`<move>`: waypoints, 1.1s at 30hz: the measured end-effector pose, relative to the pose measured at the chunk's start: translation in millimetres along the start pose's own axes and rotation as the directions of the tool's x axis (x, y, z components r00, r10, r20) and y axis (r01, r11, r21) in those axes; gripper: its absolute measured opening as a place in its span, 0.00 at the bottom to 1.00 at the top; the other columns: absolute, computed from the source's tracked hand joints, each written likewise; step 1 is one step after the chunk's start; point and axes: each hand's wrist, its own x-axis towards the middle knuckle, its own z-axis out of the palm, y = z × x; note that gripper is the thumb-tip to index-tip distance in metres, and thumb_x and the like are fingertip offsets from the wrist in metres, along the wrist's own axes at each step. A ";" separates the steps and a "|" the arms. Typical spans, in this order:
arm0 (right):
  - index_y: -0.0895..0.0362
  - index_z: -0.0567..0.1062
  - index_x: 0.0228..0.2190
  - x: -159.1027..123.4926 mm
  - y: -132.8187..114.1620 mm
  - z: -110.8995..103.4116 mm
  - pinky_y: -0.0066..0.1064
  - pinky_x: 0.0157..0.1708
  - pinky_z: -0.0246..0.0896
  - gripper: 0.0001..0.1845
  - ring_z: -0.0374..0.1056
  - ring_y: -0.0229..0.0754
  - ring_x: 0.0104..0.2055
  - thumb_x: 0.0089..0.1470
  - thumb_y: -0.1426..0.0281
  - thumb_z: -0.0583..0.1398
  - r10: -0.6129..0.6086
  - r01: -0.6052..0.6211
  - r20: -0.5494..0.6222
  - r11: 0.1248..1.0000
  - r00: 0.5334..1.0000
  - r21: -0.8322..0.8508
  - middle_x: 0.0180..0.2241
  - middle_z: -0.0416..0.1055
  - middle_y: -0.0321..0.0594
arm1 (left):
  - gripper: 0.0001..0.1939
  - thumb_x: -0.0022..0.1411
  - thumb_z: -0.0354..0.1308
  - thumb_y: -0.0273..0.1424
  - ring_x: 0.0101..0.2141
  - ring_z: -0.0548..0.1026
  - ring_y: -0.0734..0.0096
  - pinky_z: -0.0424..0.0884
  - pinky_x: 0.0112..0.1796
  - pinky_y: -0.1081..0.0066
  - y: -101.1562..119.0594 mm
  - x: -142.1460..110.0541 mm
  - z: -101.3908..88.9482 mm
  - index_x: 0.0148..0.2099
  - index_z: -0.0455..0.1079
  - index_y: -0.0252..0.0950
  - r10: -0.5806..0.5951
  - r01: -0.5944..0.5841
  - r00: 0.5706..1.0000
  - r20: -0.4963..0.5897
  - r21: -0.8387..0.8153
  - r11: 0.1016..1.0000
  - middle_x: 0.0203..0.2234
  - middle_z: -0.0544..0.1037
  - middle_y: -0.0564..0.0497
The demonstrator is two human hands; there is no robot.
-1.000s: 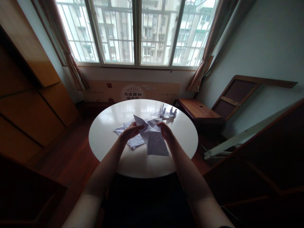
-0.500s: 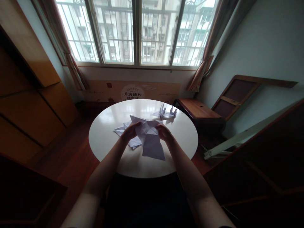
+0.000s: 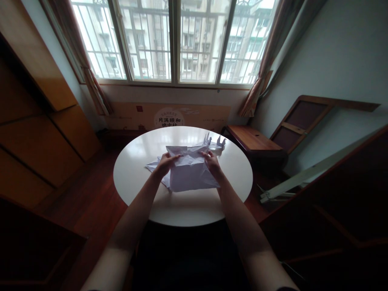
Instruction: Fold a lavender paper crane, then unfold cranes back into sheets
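Note:
A creased sheet of white paper [image 3: 192, 176] is spread between my two hands above the round white table [image 3: 133, 182]. My left hand [image 3: 167, 163] grips its left side, thumb on top. On the other side my right hand [image 3: 212, 162] pinches the paper near its upper right, fingers partly hidden. The sheet's near part hangs down as a broad flap, while folds gather along its upper edge. Under and left of it lies more folded white paper [image 3: 152, 165], partly covered. Folded paper cranes [image 3: 220, 142] stand at the table's far right.
A low wooden side table [image 3: 254, 138] stands beyond the round table on the right, near a leaning wooden frame [image 3: 298, 121]. Behind the table a printed beige panel [image 3: 197, 115] runs below the barred window [image 3: 176, 44]. Wooden cabinets [image 3: 60, 133] line the left.
The paper has opened out from a narrow hanging flap into a wider one across both hands. My hands have shifted their grip, and the sheet covers more of the folded paper beneath.

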 end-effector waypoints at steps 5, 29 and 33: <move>0.55 0.68 0.36 3.7 3.8 -8.3 0.23 0.17 0.49 0.26 0.57 0.31 0.16 0.36 0.57 0.69 0.155 -0.162 -0.052 0.968 0.987 -0.190 0.19 0.64 0.27 | 0.17 0.39 0.71 0.33 0.15 0.65 0.79 0.58 0.16 0.77 0.3 3.9 -6.6 0.29 0.72 0.29 0.136 -0.078 0.975 -0.178 0.300 0.951 0.16 0.72 0.54; 0.59 0.73 0.27 15.7 10.0 -25.7 0.27 0.18 0.56 0.27 0.63 0.37 0.20 0.33 0.49 0.67 -0.087 0.014 -0.148 0.900 0.985 -0.435 0.19 0.70 0.38 | 0.29 0.21 0.76 0.40 0.19 0.67 0.79 0.65 0.23 0.76 13.8 4.0 -8.7 0.22 0.61 0.34 0.032 -0.040 0.972 -0.233 -0.028 0.999 0.17 0.70 0.56; 0.59 0.73 0.26 16.9 11.6 -26.2 0.26 0.17 0.56 0.25 0.62 0.36 0.20 0.33 0.52 0.68 -0.073 -0.015 -0.198 0.912 0.977 -0.409 0.20 0.70 0.38 | 0.27 0.32 0.73 0.43 0.18 0.66 0.81 0.65 0.22 0.77 12.5 5.9 -11.2 0.23 0.60 0.35 0.046 -0.032 0.954 -0.297 0.050 0.998 0.16 0.67 0.58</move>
